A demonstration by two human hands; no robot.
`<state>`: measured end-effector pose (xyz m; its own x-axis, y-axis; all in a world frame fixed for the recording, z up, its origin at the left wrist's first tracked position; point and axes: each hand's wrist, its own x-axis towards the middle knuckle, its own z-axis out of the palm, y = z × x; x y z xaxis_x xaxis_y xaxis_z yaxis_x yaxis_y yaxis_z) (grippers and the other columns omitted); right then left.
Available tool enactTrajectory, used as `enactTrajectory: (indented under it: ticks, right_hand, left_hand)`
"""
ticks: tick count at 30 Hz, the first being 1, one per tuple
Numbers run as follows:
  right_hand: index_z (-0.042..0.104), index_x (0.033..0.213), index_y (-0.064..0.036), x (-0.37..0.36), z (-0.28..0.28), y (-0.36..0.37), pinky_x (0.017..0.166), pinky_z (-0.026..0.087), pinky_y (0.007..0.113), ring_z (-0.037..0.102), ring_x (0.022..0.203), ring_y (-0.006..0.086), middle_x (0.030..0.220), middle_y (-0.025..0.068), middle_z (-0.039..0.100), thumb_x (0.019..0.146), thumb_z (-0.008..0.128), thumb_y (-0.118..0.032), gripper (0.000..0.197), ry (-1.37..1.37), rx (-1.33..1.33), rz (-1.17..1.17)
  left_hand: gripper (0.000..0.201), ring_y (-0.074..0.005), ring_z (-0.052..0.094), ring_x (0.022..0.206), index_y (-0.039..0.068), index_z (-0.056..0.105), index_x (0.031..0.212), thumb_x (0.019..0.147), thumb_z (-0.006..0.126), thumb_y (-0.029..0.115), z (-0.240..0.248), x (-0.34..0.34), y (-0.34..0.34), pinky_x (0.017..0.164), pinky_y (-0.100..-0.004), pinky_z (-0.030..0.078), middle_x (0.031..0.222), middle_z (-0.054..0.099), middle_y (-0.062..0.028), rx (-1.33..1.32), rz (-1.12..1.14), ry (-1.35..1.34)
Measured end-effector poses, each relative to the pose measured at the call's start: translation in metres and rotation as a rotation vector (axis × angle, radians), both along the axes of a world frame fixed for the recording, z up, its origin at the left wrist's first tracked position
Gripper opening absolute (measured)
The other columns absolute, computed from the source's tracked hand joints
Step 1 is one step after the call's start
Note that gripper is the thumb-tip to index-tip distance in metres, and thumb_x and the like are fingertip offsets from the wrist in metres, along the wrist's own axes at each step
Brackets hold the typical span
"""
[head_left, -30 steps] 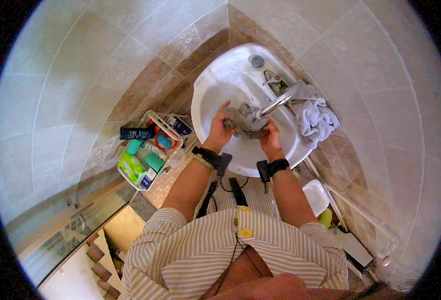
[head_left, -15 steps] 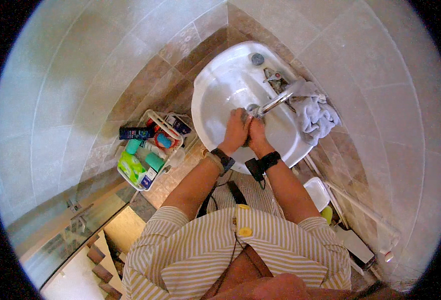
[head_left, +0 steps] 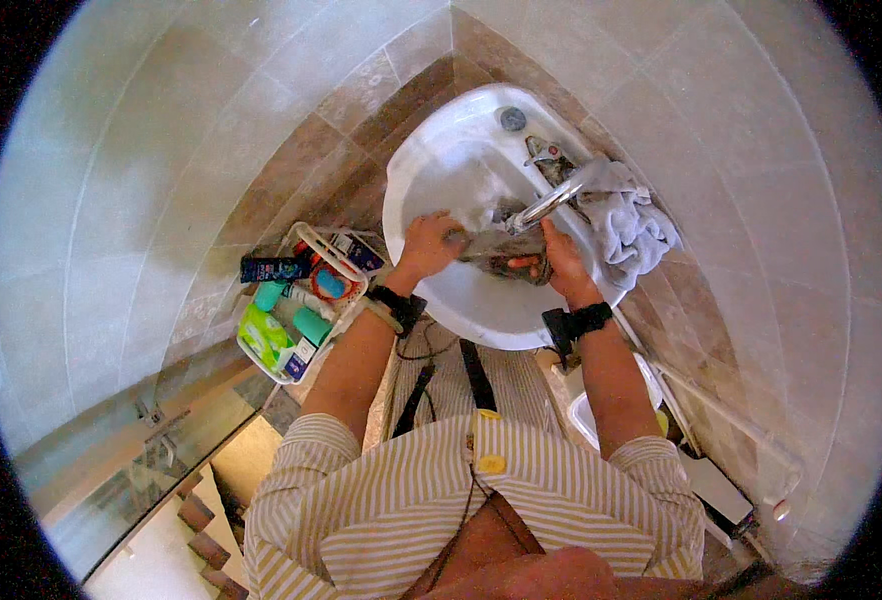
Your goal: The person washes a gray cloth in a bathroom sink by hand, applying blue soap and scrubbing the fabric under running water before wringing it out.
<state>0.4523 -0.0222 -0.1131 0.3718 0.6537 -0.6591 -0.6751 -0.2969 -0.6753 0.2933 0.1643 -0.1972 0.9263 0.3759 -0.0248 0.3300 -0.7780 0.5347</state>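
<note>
Both my hands are over the white washbasin (head_left: 423, 290), below the chrome tap (head_left: 549, 206). A dark, thin, wet-looking piece of fabric (head_left: 491, 248) stretches between them; its kind I cannot make out. My left hand (head_left: 429, 246) grips its left end, fingers curled round a bunched part. On the other side, my right hand (head_left: 565, 262) holds the right end, just right of the spout. Some right fingertips show against the dark fabric, the rest being partly hidden. Black bands with small boxes sit on both wrists.
A grey towel (head_left: 626, 230) hangs over the basin's right rim. A round grey object (head_left: 512, 119) sits at the back corner. To the left stands a white basket (head_left: 291, 377) of toiletries. A white tub (head_left: 583, 415) is below right, near a wall pipe (head_left: 726, 418).
My hands were together under the spout and have moved apart, the left to the left and the right to the right. The dark fabric now shows spread between them.
</note>
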Motion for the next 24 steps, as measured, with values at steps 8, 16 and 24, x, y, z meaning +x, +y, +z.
enactTrajectory:
  ticks: [8, 16, 24]
  right_hand:
    - [0.046, 0.113, -0.0055, 0.008, -0.007, -0.004, 0.06, 0.05, 0.032, 0.06, 0.08, 0.0222, 0.104, 0.0116, 0.057, 0.084, 0.052, -0.033, 0.04, -0.184, 0.225, 0.229]
    - [0.05, 0.11, -0.0049, 0.011, -0.038, -0.028, 0.08, 0.043, 0.038, 0.052, 0.097, 0.0349, 0.099, 0.0211, 0.057, 0.069, 0.06, -0.018, 0.044, -1.237, -0.573, 0.848]
    - [0.055, 0.104, -0.0045, -0.003, -0.102, -0.02, 0.08, 0.043, 0.036, 0.054, 0.088, 0.0244, 0.094, 0.0097, 0.058, 0.083, 0.045, -0.031, 0.035, -0.042, 0.022, -0.393]
  left_hand:
    - [0.039, -0.0205, 0.062, 0.075, 0.0, 0.059, 0.098, 0.064, 0.069, 0.018, 0.028, 0.027, -0.023, 0.067, -0.0324, 0.05, 0.086, 0.065, -0.0112, -0.618, -0.031, 0.171]
    - [0.028, -0.0105, 0.054, 0.074, -0.003, 0.063, 0.091, 0.077, 0.061, 0.022, 0.056, 0.021, 0.007, 0.067, -0.0262, 0.045, 0.084, 0.061, -0.0027, -1.149, 0.313, 0.114]
    - [0.037, -0.0174, 0.057, 0.075, 0.001, 0.06, 0.097, 0.081, 0.057, 0.034, 0.021, 0.031, -0.033, 0.07, -0.0315, 0.046, 0.083, 0.062, -0.0074, -0.993, 0.413, -0.116]
